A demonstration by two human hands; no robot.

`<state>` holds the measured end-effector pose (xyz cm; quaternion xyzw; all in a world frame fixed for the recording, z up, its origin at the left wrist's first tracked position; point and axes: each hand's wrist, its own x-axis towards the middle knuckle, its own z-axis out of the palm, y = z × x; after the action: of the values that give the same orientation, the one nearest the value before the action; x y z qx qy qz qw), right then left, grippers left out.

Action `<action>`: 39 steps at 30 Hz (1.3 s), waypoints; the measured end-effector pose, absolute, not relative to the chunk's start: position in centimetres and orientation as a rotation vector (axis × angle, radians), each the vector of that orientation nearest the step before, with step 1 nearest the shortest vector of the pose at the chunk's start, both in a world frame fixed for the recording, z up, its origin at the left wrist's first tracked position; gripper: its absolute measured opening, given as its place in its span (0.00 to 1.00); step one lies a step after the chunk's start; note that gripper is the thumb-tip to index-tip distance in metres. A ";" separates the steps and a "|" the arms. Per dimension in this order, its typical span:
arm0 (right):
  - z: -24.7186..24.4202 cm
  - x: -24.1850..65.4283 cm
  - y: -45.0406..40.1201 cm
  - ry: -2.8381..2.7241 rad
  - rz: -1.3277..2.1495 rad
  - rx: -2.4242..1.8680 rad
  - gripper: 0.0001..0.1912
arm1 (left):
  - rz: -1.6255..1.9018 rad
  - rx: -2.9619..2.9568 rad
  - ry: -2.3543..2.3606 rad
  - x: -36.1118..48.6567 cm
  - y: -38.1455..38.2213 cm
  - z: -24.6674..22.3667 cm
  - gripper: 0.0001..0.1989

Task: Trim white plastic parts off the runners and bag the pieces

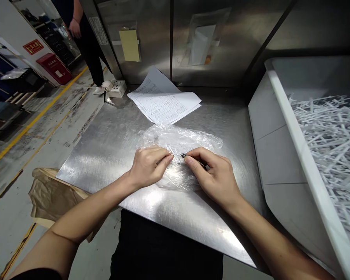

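Note:
Over a clear plastic bag (192, 138) on the metal table (102, 144), my two hands are close together. My left hand (151, 163) pinches a small white plastic piece (172, 150) between thumb and fingertips. Just to the right, my right hand (214, 175) is closed on a small dark tool (184, 155), its tip pointing at the white piece. Most of the tool is hidden by my fingers. Thin white pieces (177, 179) lie on the bag below my hands.
Printed sheets (166, 102) lie behind the bag. A large white bin (306, 163) of thin white pieces stands at the right. A power socket (117, 89) sits at the back left corner, a brown paper bag (51, 194) below the left edge. A person (89, 42) stands beyond.

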<state>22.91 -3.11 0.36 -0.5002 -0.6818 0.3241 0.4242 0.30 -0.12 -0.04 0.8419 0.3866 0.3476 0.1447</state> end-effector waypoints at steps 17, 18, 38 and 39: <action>0.9 22.4 -3.8 -1.864 0.711 -1.112 0.05 | 1.047 2.444 1.096 0.4 -0.3 0.2 0.15; 0.9 22.4 -3.8 -1.844 0.738 -1.137 0.06 | 1.037 2.447 1.106 0.4 -0.3 0.1 0.15; 0.8 22.2 -3.5 -1.652 1.043 -1.288 0.12 | 0.904 2.431 1.204 0.6 -0.6 -0.2 0.14; 0.7 22.2 -3.5 -1.635 1.066 -1.293 0.13 | 0.883 2.428 1.210 0.6 -0.6 -0.2 0.13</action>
<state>22.19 -3.49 0.75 -0.5085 -0.6432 0.4195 0.3895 0.58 -0.62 -0.24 0.8422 0.4199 0.3061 0.1440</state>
